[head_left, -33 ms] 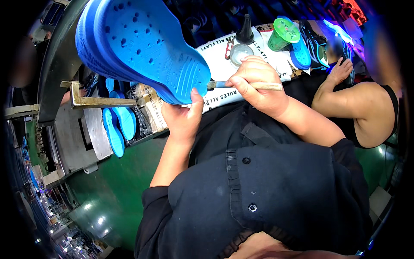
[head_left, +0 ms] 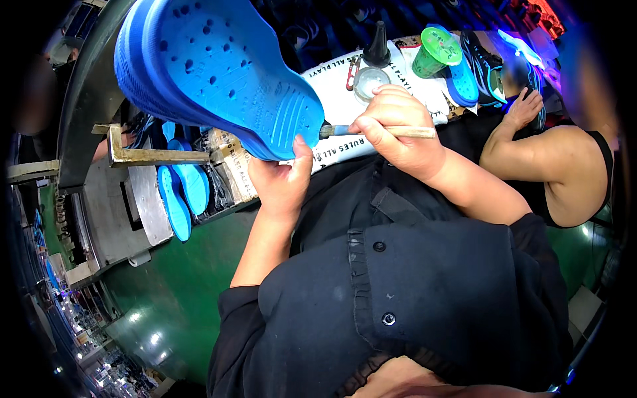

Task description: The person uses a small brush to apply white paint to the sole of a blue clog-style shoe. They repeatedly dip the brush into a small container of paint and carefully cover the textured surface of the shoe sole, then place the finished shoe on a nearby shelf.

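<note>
A large blue shoe sole [head_left: 232, 79], dotted with small holes and grooved at its near end, is held up at the upper left. My left hand [head_left: 282, 179] grips that near end, thumb on the upper face and fingers hidden underneath. In my right hand [head_left: 401, 132] is a brush [head_left: 415, 132] with a pale wooden handle, its bristle end right at the sole's edge beside my left thumb. Just beyond my right hand stands a small round clear dish [head_left: 371, 83] on a white printed cloth [head_left: 332, 78].
Behind the dish are a black cone-shaped bottle [head_left: 377, 48] and a green cup [head_left: 438, 52]. Further right lie another blue sole [head_left: 462, 83] and a black shoe [head_left: 483, 66], near a co-worker's hand [head_left: 524, 109]. A metal bracket [head_left: 159, 157] juts out at left above blue insoles [head_left: 176, 202].
The blue sole has shifted very slightly to the left at its far end. My right hand and the brush have barely moved.
</note>
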Demonstrator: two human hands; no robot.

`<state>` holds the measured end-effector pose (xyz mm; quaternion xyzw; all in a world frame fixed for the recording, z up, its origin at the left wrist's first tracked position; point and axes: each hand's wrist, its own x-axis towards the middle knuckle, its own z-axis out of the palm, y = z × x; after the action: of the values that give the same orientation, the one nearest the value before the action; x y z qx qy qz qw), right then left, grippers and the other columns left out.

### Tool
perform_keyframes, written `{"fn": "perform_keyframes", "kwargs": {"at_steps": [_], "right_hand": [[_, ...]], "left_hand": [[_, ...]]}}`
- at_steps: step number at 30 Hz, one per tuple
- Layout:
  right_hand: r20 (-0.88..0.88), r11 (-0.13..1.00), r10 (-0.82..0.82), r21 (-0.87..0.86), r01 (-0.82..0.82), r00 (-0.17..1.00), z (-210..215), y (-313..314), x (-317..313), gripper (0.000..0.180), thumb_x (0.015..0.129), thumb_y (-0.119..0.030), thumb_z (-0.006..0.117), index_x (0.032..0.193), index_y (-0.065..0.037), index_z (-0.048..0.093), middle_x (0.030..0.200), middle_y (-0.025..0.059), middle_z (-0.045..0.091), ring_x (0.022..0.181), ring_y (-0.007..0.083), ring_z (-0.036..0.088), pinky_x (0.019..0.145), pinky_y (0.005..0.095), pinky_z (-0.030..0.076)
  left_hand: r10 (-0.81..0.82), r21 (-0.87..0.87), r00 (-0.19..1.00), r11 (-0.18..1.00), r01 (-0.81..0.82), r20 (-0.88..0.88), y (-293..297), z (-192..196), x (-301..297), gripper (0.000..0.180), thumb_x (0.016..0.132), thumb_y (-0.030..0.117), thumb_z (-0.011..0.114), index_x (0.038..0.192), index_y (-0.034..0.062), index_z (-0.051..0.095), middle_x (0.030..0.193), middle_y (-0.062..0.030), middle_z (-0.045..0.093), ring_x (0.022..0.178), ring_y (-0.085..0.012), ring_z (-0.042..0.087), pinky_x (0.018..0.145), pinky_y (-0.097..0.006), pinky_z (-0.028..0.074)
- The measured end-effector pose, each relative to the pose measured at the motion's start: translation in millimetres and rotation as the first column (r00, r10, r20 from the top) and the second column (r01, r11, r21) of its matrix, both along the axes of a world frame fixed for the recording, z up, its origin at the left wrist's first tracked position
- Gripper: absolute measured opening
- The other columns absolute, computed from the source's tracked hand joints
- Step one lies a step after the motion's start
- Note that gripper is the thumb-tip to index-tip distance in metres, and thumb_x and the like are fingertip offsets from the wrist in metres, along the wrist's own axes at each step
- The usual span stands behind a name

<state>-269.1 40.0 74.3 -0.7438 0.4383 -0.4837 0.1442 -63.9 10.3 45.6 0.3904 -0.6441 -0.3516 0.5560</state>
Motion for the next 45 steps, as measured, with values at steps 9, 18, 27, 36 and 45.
{"fn": "perform_keyframes", "kwargs": {"at_steps": [9, 18, 27, 36, 45], "right_hand": [[0.028, 1.0, -0.003, 0.029, 0.002, 1.0, 0, -3, 0, 0.018, 0.084, -0.011, 0.057, 0.07, -0.003, 0.065, 0.067, 0.0065, 0.063, 0.066, 0.0226, 0.057, 0.083, 0.0373, 0.043], [-0.043, 0.991, -0.065, -0.124, 0.059, 0.997, -10, -9, -7, 0.012, 0.078, -0.012, 0.065, 0.067, -0.007, 0.064, 0.061, 0.0038, 0.059, 0.058, 0.0214, 0.055, 0.062, 0.0322, 0.04], [-0.034, 0.994, -0.032, -0.106, 0.028, 0.999, -12, -7, -2, 0.013, 0.077, -0.012, 0.067, 0.065, -0.007, 0.064, 0.058, 0.0042, 0.056, 0.057, 0.0221, 0.054, 0.064, 0.0329, 0.041], [-0.011, 0.988, 0.027, -0.153, -0.028, 1.0, -11, -7, 8, 0.017, 0.078, -0.012, 0.066, 0.063, -0.005, 0.062, 0.057, 0.0051, 0.056, 0.053, 0.0224, 0.051, 0.059, 0.0325, 0.038], [-0.005, 0.994, -0.016, -0.108, 0.015, 1.0, -7, -5, 4, 0.015, 0.077, -0.012, 0.066, 0.064, -0.006, 0.063, 0.059, 0.0051, 0.057, 0.055, 0.0211, 0.052, 0.06, 0.0321, 0.038]], "left_hand": [[0.02, 0.008, 0.999, 1.0, -0.021, 0.049, -1, -4, 0, 0.019, 0.078, 0.003, 0.063, 0.096, -0.0024, 0.06, 0.087, -0.0108, 0.064, 0.078, -0.0162, 0.061, 0.074, -0.028, 0.047], [0.029, -0.019, 0.999, 0.999, -0.028, 0.03, -3, -9, 1, 0.019, 0.079, 0.003, 0.064, 0.097, -0.0027, 0.059, 0.088, -0.0106, 0.064, 0.078, -0.0147, 0.061, 0.074, -0.028, 0.048], [0.018, -0.094, 0.996, 0.996, -0.011, 0.082, -4, -17, 3, 0.017, 0.077, 0.002, 0.066, 0.092, 0.0, 0.059, 0.085, -0.0098, 0.064, 0.076, -0.0154, 0.062, 0.071, -0.028, 0.048], [0.047, -0.191, 0.994, 0.981, -0.027, 0.101, -3, -18, 0, 0.015, 0.076, 0.002, 0.067, 0.089, 0.0021, 0.059, 0.084, -0.0099, 0.064, 0.075, -0.0178, 0.062, 0.071, -0.03, 0.049], [0.058, -0.24, 0.986, 0.971, -0.019, 0.156, -3, -19, 3, 0.014, 0.076, 0.002, 0.066, 0.088, 0.0021, 0.059, 0.081, -0.0104, 0.064, 0.071, -0.0189, 0.062, 0.067, -0.03, 0.049]]}}
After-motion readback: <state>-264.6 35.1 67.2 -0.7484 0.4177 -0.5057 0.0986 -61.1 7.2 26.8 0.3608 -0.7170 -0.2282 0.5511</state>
